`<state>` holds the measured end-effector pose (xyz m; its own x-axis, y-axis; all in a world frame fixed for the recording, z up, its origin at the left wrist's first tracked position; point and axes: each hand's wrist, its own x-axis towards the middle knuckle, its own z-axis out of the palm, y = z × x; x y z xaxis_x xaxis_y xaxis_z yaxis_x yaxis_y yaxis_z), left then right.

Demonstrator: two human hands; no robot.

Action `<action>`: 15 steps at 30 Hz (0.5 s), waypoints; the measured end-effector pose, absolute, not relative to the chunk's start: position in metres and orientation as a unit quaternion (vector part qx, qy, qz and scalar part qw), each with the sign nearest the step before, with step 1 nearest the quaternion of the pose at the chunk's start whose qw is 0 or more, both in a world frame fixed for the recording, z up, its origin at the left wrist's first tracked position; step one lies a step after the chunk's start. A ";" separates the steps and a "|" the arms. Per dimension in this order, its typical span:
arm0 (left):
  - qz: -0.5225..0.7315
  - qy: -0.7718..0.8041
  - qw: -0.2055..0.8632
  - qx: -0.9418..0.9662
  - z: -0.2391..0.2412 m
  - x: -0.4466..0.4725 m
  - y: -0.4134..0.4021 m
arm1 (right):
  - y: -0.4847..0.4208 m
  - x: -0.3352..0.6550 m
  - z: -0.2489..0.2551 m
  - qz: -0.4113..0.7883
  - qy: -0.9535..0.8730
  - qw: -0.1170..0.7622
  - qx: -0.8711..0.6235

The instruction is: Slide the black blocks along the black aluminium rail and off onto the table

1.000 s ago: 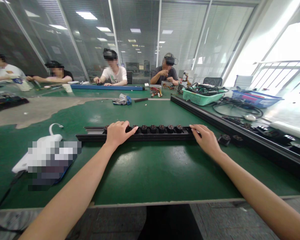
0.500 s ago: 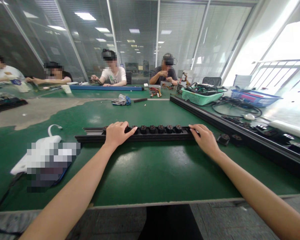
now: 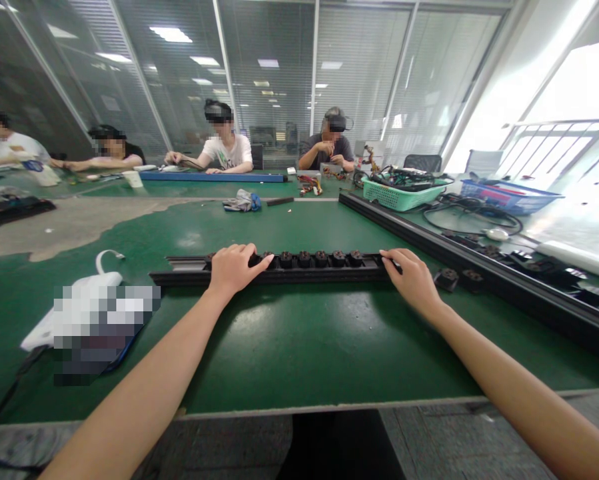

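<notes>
A short black rail (image 3: 319, 272) lies across the green table (image 3: 299, 347) in front of me, with several small black round parts (image 3: 320, 258) seated in a row along its top. My left hand (image 3: 234, 269) rests over the rail left of its middle, fingers curled down onto it. At the rail's right end, my right hand (image 3: 412, 279) grips the end with its fingers bent around it. Two loose black parts (image 3: 458, 279) lie on the table just right of my right hand.
A long black rail (image 3: 479, 260) runs diagonally along the right. A green basket (image 3: 404, 193) and a blue basket (image 3: 509, 198) of cables stand behind it. A white device with a cable (image 3: 79, 307) lies at the left. Several people work at the far edge.
The view has shifted slightly. Both hands stay on the rail in nearly the same places. A person at the far side has stretched an arm out.
</notes>
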<state>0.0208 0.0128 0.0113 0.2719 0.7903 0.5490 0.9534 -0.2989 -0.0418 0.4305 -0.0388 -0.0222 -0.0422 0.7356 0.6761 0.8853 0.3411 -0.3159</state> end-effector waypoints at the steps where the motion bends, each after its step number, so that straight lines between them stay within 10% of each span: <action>1: -0.219 -0.563 0.186 -0.775 0.011 0.021 0.013 | -0.039 0.430 -0.022 -0.094 -0.715 0.397 -0.568; 15: -0.218 -0.562 0.192 -0.774 0.011 0.021 0.012 | -0.038 0.432 -0.023 -0.098 -0.711 0.397 -0.572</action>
